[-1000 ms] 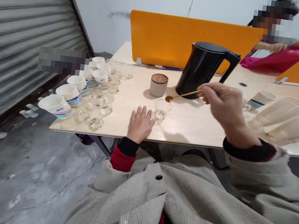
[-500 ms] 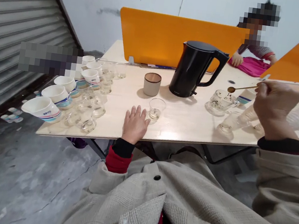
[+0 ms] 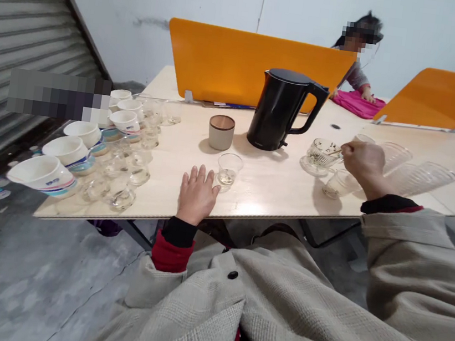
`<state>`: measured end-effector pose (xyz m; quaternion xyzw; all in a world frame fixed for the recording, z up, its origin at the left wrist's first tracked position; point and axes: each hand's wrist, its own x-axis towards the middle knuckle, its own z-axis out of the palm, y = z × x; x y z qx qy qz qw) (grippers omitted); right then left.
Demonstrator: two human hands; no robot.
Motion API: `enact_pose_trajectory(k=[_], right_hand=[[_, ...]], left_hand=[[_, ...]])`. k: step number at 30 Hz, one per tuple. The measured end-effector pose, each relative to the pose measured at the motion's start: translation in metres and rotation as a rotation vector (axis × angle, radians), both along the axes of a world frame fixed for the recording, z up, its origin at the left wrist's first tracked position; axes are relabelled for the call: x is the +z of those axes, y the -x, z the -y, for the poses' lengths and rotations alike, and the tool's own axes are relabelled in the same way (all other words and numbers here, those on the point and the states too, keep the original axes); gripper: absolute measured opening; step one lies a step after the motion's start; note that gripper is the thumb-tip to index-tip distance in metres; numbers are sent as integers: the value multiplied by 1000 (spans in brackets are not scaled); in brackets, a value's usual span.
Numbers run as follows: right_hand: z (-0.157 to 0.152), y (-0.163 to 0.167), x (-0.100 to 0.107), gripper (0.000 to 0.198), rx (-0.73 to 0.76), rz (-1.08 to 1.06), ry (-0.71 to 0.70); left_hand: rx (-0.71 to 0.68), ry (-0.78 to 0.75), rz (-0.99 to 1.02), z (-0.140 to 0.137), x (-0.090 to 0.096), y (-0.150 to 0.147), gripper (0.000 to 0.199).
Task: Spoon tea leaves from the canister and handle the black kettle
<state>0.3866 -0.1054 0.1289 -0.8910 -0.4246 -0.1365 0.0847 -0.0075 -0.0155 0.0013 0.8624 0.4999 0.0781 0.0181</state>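
My right hand (image 3: 363,160) is closed around the handle of a thin gold spoon (image 3: 338,152). The spoon's bowl is down in a clear glass cup (image 3: 322,153) with dark flecks on its wall; the cup rests on a glass saucer (image 3: 310,169). Flat on the table, fingers stretched out, lies my left hand (image 3: 198,195), empty. Just right of its fingertips stands a small clear plastic cup (image 3: 228,170) with a little pale liquid and dark bits at the bottom. Another clear cup (image 3: 339,185) is below my right hand, partly hidden.
A black electric kettle (image 3: 279,110) and a beige canister with a wooden lid (image 3: 221,133) stand mid-table. Paper cups (image 3: 64,150) and clear cups (image 3: 122,197) crowd the left end. Stacked clear cups (image 3: 423,178) lie at right. Behind the orange divider (image 3: 224,64), a person handles pink cloth (image 3: 357,104).
My right hand has moved left and down, bringing the spoon from above the glass cup's rim into it. My left hand stays flat on the table. The view has shifted slightly.
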Motion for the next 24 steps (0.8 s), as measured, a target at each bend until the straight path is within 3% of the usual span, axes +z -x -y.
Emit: enact_pose_trajectory(k=[3,5,8,11,13,15,19,24], right_hand=[[6,7,2,45,-150,-49,52],[14,17,0,50,-114,19,-23],[22,41,-12,55,128,118,-216],[16,73,-39,58,450,21,-291],[3,94,-64,66,639,-86,-248],[-13,113,-89,75,737,-180,-162],[-38,142,-127,77,787,-285,-7],[-40,168,-141,70,762,-206,139]], left_hand=[[7,10,0,1,1,-1,61],[9,7,-5,2,1,-1,61],[11,6,-3,3,0,0,61],[15,5,-1,4,0,0,61],[14,0,-6,3,0,1,60],[11,-2,-14,3,0,2,59],[11,2,-31,2,0,2,59],[4,31,-44,1,2,0,60]])
